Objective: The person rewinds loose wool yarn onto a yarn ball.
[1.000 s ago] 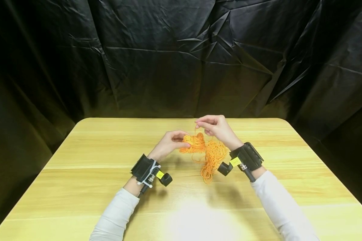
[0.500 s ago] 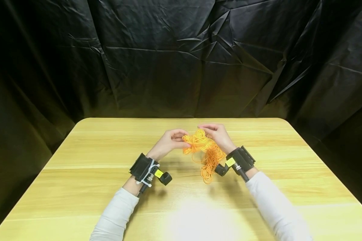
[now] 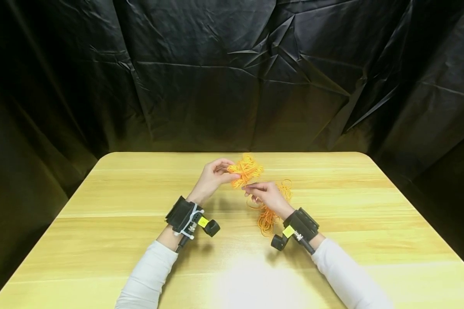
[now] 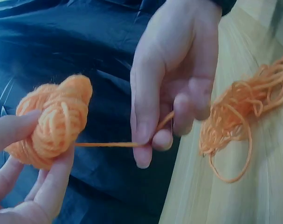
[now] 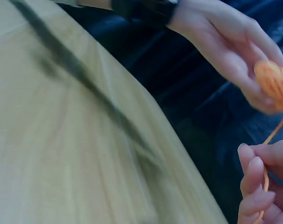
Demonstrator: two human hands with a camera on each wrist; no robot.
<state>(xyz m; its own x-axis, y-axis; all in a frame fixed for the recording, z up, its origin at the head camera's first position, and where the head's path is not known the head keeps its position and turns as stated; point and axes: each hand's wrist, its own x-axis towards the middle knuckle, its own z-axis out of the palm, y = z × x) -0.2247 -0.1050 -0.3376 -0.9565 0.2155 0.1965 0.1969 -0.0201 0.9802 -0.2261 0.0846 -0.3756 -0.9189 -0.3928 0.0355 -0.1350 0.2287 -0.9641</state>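
Note:
A wound bundle of orange yarn (image 3: 247, 167) is held above the table between the thumb and fingers of my left hand (image 3: 215, 175). In the left wrist view the bundle (image 4: 62, 119) shows crossing wraps. My right hand (image 3: 268, 195) pinches a single strand of yarn (image 4: 108, 144) between thumb and forefinger, and the strand runs taut to the bundle. The strand also passes across the right fingers in the right wrist view. A loose pile of orange yarn (image 3: 268, 221) lies on the table, partly hidden behind my right hand.
The light wooden table (image 3: 100, 240) spreads out around both hands, with a bright glare near its front. Black sheeting (image 3: 201, 107) hangs behind the far edge. Each wrist wears a black strap with a small camera.
My right hand has come from beyond the bundle down to its near side, drawing the strand along. My left hand has tilted the bundle and moved it slightly away and upward.

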